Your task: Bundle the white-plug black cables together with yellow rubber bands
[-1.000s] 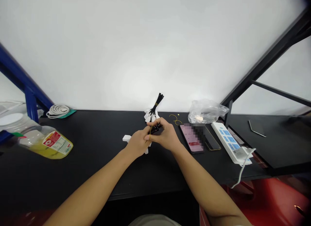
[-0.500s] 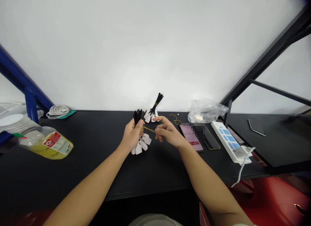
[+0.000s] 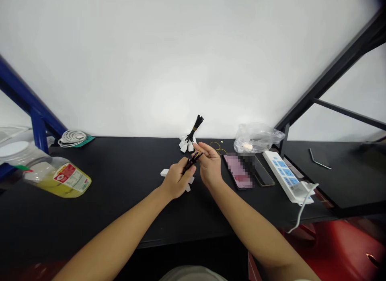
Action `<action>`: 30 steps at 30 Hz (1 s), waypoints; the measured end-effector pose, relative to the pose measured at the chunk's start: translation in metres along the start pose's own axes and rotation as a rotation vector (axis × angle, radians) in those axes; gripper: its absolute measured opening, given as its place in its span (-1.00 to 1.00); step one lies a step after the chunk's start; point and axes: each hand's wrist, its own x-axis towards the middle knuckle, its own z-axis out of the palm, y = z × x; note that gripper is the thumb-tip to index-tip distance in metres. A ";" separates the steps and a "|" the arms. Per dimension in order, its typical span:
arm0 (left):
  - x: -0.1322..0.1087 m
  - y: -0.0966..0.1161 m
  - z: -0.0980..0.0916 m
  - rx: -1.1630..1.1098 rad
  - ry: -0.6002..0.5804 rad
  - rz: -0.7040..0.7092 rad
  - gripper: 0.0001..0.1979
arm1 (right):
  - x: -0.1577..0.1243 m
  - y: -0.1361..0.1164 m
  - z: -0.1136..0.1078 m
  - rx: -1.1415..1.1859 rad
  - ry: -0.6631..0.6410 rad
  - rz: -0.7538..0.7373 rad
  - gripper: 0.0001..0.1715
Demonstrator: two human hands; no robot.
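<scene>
My left hand (image 3: pixel 177 178) grips a bundle of thin black rods with white tags (image 3: pixel 189 162) on the black tabletop (image 3: pixel 120 200). The rods slant up toward my right hand (image 3: pixel 210 164), whose fingertips pinch their upper end. Both hands hide most of the tags, though a few show below the bundle. Behind my hands stands a second black bundle (image 3: pixel 196 129), tied with yellow thread, its white tags (image 3: pixel 187 145) resting on the table. Loose yellow rubber bands (image 3: pixel 217 148) lie just beyond my right hand.
To the right lie a pixelated phone (image 3: pixel 239 171), a second phone (image 3: pixel 263 172), a plastic bag (image 3: pixel 256 138) and a white power strip (image 3: pixel 285 176). To the left are a yellow-labelled plastic bottle (image 3: pixel 58 176) and a coiled white cable (image 3: pixel 72 139).
My hands have come back together over the bundle. The bundle has tilted from upright to slanting right, and my right hand has closed on its upper end.
</scene>
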 end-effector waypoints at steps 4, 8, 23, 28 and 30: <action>-0.001 -0.002 -0.002 -0.032 -0.020 0.043 -0.70 | -0.008 -0.001 0.003 -0.124 0.027 -0.156 -0.63; -0.001 -0.005 -0.002 -0.035 -0.040 0.101 -0.65 | -0.009 -0.003 0.000 -0.113 -0.017 -0.171 -0.55; 0.006 0.000 -0.009 0.318 -0.108 0.080 -0.68 | -0.013 -0.026 -0.006 -0.345 -0.496 -0.158 -0.35; 0.007 0.001 -0.009 0.201 -0.081 -0.004 -0.69 | -0.008 -0.028 -0.007 -0.530 -0.462 -0.143 -0.45; 0.007 0.002 -0.008 0.173 -0.061 -0.075 -0.66 | -0.006 -0.030 -0.008 -0.658 -0.438 -0.169 -0.48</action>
